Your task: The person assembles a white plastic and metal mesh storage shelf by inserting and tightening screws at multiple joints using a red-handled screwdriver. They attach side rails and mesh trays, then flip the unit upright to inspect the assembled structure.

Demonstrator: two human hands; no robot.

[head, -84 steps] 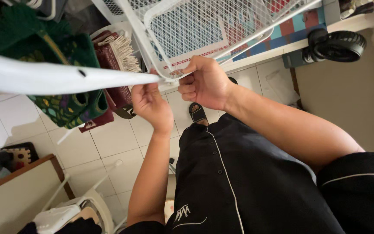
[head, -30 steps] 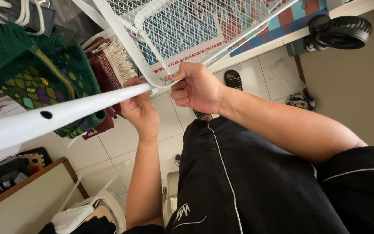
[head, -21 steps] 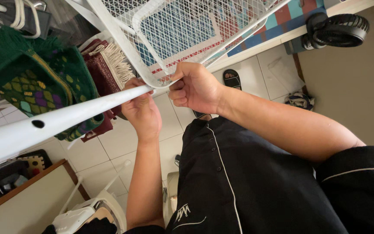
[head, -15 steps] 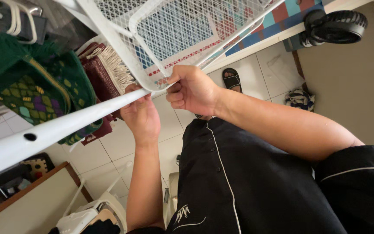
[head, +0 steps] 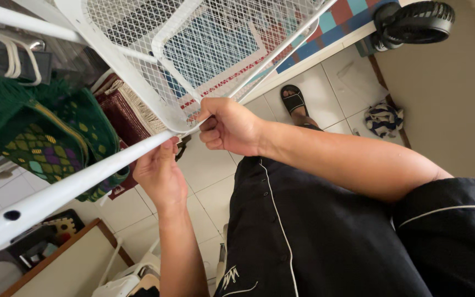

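Note:
A white wire-mesh rack shelf (head: pixel 138 49) fills the top of the head view. A long white metal tube (head: pixel 72 184) with a small hole runs from the lower left up to the shelf's near corner. My left hand (head: pixel 159 173) grips the tube's end just below that corner. My right hand (head: pixel 227 125) is closed on the shelf's corner rim beside it. The joint between tube and shelf is hidden by my fingers.
Green and maroon fringed rugs (head: pixel 50 143) hang at the left. A black sandal (head: pixel 293 99) and a crumpled cloth (head: pixel 385 118) lie on the white tiled floor. A small black fan (head: pixel 413 22) stands top right. A wooden-edged board (head: pixel 61 269) sits lower left.
Both hands and the tube's end have shifted down and left in view. The tube now slopes more steeply, and more of the mesh shelf shows above.

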